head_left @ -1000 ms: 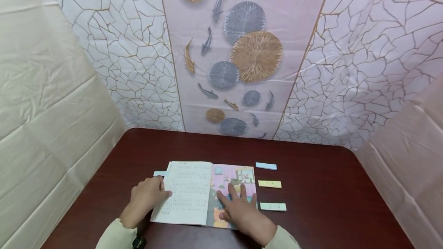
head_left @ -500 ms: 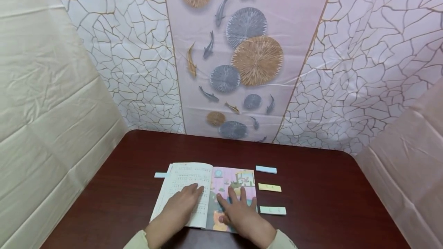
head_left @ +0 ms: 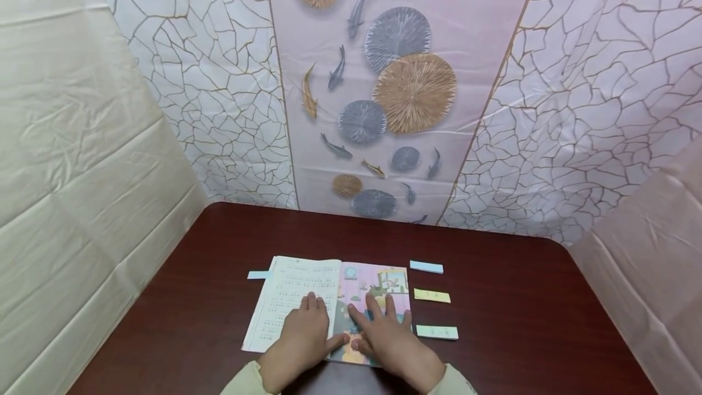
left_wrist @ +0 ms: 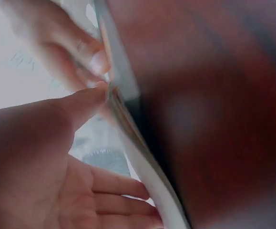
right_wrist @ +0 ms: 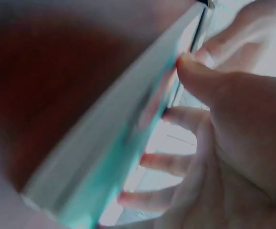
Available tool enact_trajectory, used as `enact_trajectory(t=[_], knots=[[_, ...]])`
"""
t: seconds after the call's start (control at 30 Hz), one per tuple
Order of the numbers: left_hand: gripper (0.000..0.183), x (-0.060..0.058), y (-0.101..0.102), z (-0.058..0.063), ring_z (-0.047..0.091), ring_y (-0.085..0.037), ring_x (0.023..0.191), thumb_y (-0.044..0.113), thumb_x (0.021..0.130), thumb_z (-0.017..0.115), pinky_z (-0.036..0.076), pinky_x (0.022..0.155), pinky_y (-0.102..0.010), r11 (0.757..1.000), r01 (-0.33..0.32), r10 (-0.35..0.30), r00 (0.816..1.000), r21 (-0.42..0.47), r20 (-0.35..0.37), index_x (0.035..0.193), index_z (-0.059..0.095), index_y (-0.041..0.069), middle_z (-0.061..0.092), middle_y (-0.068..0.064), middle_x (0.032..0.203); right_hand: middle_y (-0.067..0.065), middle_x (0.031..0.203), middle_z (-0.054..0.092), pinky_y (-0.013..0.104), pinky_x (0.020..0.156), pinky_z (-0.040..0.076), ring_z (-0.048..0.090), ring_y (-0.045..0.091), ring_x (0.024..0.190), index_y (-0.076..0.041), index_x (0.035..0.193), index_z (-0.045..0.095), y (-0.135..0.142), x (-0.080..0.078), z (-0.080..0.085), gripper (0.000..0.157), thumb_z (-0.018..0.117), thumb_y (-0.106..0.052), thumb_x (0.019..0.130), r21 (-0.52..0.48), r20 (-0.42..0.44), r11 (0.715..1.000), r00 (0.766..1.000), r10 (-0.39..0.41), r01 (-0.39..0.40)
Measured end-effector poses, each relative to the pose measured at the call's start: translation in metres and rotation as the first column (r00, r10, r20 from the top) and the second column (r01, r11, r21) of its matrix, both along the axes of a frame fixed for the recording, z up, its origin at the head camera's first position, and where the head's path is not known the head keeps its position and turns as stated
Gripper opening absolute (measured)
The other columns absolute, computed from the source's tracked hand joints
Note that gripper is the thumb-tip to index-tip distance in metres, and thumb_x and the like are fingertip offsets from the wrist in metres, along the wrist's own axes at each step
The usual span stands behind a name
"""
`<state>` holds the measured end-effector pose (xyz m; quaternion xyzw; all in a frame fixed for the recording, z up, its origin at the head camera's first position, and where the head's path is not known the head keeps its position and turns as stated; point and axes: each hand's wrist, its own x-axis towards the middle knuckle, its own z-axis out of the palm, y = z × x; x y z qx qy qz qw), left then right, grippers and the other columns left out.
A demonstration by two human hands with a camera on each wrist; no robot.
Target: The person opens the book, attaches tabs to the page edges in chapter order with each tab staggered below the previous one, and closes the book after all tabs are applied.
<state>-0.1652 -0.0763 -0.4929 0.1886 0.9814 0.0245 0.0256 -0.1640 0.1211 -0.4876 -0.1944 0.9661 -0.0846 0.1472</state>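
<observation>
An open book (head_left: 307,276) lies on the table, with printed text on its left page and a colourful illustration on its right page. A light-blue sticky tab (head_left: 259,275) juts from the left page's outer edge. My left hand (head_left: 307,333) rests flat on the text page, thumb stretched over the fold. My right hand (head_left: 388,340) presses on the illustrated page with fingers spread. In the left wrist view, my left hand (left_wrist: 37,148) touches the pages with straight fingers. The right wrist view has the right hand's (right_wrist: 223,138) fingertips against the book's (right_wrist: 104,167) page.
Right of the book, in a column on the dark red-brown table (head_left: 504,303), lie a blue sticky-note pad (head_left: 426,267), a yellow one (head_left: 432,295) and a green one (head_left: 437,332). A patterned cloth (head_left: 362,157) hangs behind the table; plain cloth walls (head_left: 82,200) flank it.
My left hand has left the blue tab at the page's outer edge and moved right, coming to lie flat near the fold. My right hand stays on the illustrated page.
</observation>
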Motion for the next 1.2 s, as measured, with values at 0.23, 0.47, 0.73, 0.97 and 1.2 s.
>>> enact_trajectory(t=[0.23, 0.47, 0.73, 0.97, 1.2], knots=[[0.1, 0.0, 0.01, 0.005, 0.068, -0.043, 0.12, 0.073, 0.084, 0.074, 0.064, 0.07, -0.044, 0.999, -0.022, 0.02, 0.997, -0.027, -0.078, 0.125, 0.066, -0.017, 0.065, -0.036, 0.13, 0.017, 0.158, 0.047, 0.078, 0.1, 0.043, 0.045, 0.048, 0.142, -0.012, 0.159, 0.044, 0.019, -0.019, 0.011, 0.072, 0.074, -0.04, 0.1, -0.059, -0.08, 0.998, 0.997, 0.005, -0.01], [0.102, -0.006, 0.015, 0.006, 0.068, -0.044, 0.12, 0.074, 0.082, 0.076, 0.064, 0.071, -0.047, 0.998, -0.05, 0.049, 0.998, -0.028, -0.028, 0.127, 0.066, -0.017, 0.065, -0.036, 0.131, 0.028, 0.153, 0.047, 0.069, 0.108, 0.04, 0.042, 0.05, 0.141, 0.001, 0.154, 0.047, 0.049, -0.064, 0.006, 0.075, 0.078, -0.037, 0.097, -0.162, -0.153, 0.985, 0.985, -0.083, 0.058], [0.102, -0.003, 0.015, 0.004, 0.068, -0.044, 0.118, 0.075, 0.082, 0.074, 0.064, 0.07, -0.045, 0.998, -0.039, 0.037, 0.999, -0.044, -0.038, 0.125, 0.066, -0.018, 0.065, -0.036, 0.129, 0.026, 0.163, 0.035, 0.071, 0.115, 0.03, 0.03, 0.05, 0.151, -0.004, 0.154, 0.052, 0.061, -0.084, 0.003, 0.075, 0.077, -0.044, 0.096, -0.145, -0.119, 0.987, 0.989, -0.087, 0.069], [0.102, 0.002, 0.013, 0.002, 0.069, -0.045, 0.117, 0.075, 0.082, 0.075, 0.064, 0.07, -0.045, 0.998, -0.033, 0.031, 0.999, -0.054, -0.041, 0.124, 0.067, -0.018, 0.066, -0.037, 0.127, 0.024, 0.161, 0.041, 0.075, 0.112, 0.03, 0.032, 0.051, 0.15, -0.007, 0.151, 0.057, 0.054, -0.067, -0.008, 0.066, 0.077, -0.041, 0.097, -0.116, -0.245, 0.992, 0.966, -0.083, 0.056], [0.1, 0.003, 0.012, 0.003, 0.07, -0.044, 0.115, 0.074, 0.082, 0.075, 0.064, 0.068, -0.044, 0.998, -0.03, 0.026, 0.996, -0.054, -0.081, 0.122, 0.068, -0.017, 0.067, -0.037, 0.126, 0.015, 0.132, 0.066, 0.065, 0.102, 0.048, 0.062, 0.037, 0.123, -0.011, 0.145, 0.06, 0.052, -0.068, -0.004, 0.059, 0.082, -0.032, 0.095, -0.298, -0.351, 0.954, 0.927, -0.135, 0.026]])
